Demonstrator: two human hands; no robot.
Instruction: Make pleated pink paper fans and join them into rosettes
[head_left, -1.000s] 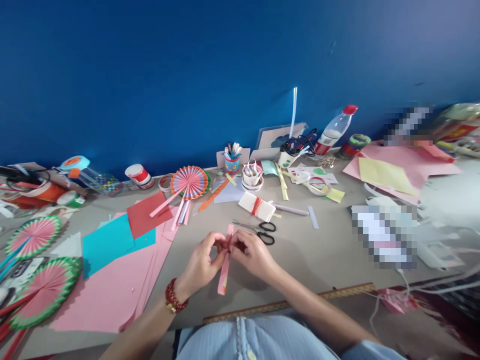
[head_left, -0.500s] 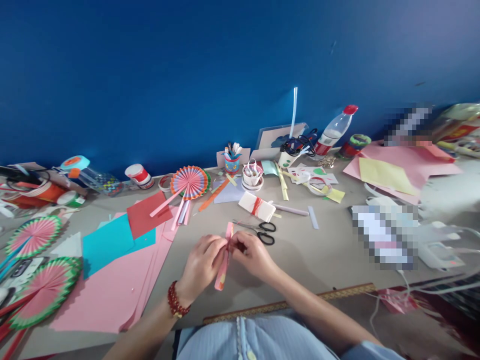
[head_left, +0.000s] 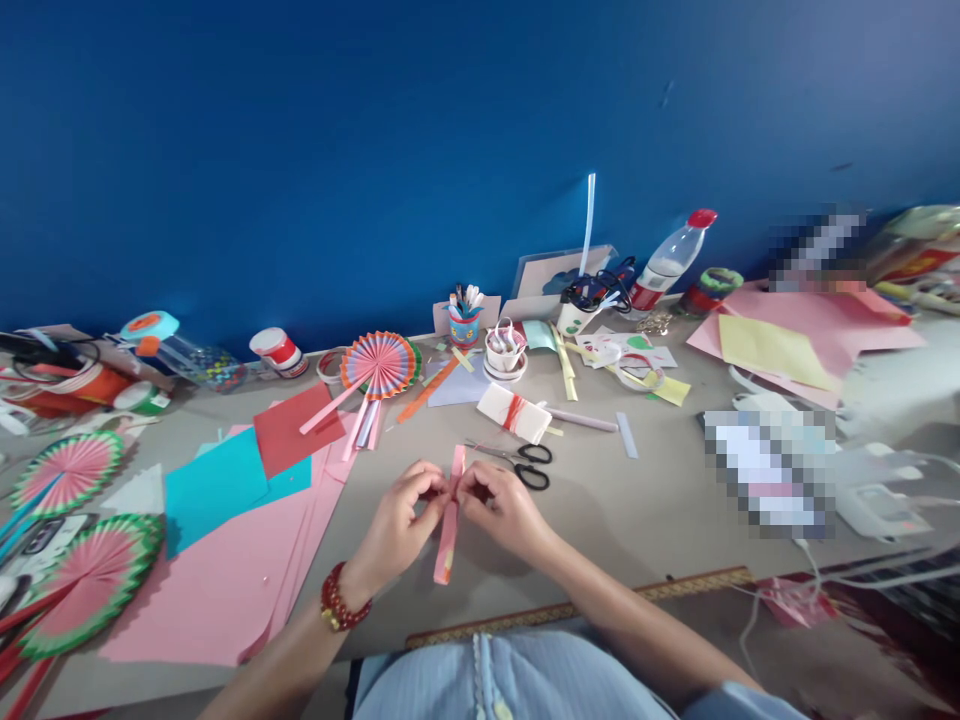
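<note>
Pink paper strip [head_left: 449, 520] now more upright, left hand [head_left: 397, 520], right hand [head_left: 504, 510] still pinching

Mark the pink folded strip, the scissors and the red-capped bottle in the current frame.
pink folded strip [head_left: 448, 540]: head view, lower half of the strip.
scissors [head_left: 516, 460]: head view, where the blades meet the black handles.
red-capped bottle [head_left: 667, 262]: head view, middle of the clear body.

Scissors [head_left: 519, 461]: black handles, flat on table [head_left: 645, 500].
Bottle [head_left: 670, 262]: red-capped, against blue wall [head_left: 300, 150].
Fans [head_left: 90, 580]: pink, green-rimmed, far left.
</note>
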